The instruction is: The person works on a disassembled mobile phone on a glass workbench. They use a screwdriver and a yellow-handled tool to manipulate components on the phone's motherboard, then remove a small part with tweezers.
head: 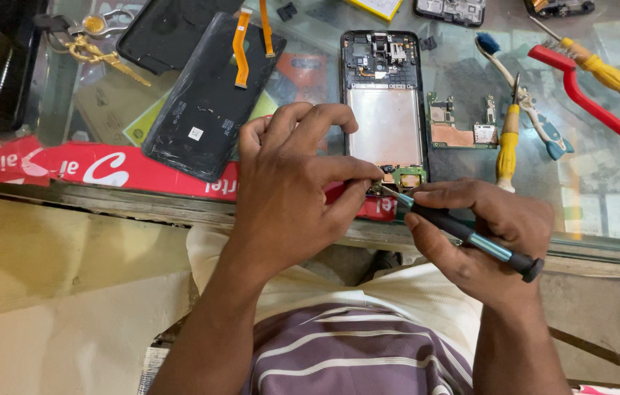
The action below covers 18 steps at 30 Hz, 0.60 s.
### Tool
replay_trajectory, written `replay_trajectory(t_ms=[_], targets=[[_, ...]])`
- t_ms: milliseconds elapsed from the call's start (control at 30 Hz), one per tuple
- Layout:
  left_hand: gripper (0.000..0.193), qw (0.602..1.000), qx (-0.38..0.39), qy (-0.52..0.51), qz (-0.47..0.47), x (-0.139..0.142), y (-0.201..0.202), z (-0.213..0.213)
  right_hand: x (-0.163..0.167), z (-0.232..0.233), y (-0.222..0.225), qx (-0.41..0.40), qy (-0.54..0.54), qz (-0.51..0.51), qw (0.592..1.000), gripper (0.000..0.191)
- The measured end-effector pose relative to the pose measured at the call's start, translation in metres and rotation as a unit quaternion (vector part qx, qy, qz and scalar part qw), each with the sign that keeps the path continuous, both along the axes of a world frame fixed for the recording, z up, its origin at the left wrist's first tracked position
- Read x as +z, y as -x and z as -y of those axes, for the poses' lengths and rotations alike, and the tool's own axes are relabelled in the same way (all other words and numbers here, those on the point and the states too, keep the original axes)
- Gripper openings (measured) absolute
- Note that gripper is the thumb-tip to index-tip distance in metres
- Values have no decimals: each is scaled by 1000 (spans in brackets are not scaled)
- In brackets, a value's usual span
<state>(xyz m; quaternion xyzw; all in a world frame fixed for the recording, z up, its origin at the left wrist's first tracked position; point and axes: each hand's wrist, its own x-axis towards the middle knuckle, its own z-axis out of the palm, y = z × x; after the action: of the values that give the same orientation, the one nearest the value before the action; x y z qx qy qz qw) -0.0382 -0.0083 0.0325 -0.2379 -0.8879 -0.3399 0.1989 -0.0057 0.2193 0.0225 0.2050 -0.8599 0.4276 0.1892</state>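
Setting: a glass tabletop (pixel 603 197) in a repair workspace, seen from above, with a red printed strip along its near edge.
Work piece: an opened phone frame (pixel 385 102) lies flat near the tabletop's front edge, its bare metal midplate showing; a small green circuit board (pixel 406 176) sits at its near end.
Left hand (pixel 292 183): curled over the near end of the phone frame, fingers bent close together, thumb and forefinger pinched at the small green circuit board. The grip is nearly closed; whether it actually holds a part or only steadies it cannot be told.
Right hand (pixel 486 230): its grip is closed firmly around a black and teal screwdriver (pixel 464 234), the tip angled up and left to meet the small green circuit board.
Around the work: a black back cover (pixel 207 102) with an orange flex cable (pixel 240 47) lies to the left; a loose motherboard (pixel 460 124) sits just right of the frame; beside it a yellow-handled screwdriver (pixel 506 146), a white and blue toothbrush (pixel 526 102) and a red tool (pixel 595 102).
Risk, slipping tip: in my judgement the screwdriver could skid off a screw head and scratch the board, because it comes in at a slant.
Risk, lost screw: a freed screw could roll off the close edge into the lap.
Risk, frame shifting: the frame rests loose on smooth glass and could slide under pressure.
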Motion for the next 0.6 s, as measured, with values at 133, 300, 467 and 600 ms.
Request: replay_trajectory(t_ms=[133,300,467,600], targets=[[10,1000,0,0,-1,0,0,0,0,0,1,14,8,-1,1000,17],[10,1000,-2,-1,0,1,1,0,1,1,0,5,14,12,1000,16],[11,1000,-1,-2,4,1,0,1,1,1,0,12,2,-14,1000,17],[10,1000,-1,-3,2,1,0,0,0,0,1,7,-10,-5,1000,17]])
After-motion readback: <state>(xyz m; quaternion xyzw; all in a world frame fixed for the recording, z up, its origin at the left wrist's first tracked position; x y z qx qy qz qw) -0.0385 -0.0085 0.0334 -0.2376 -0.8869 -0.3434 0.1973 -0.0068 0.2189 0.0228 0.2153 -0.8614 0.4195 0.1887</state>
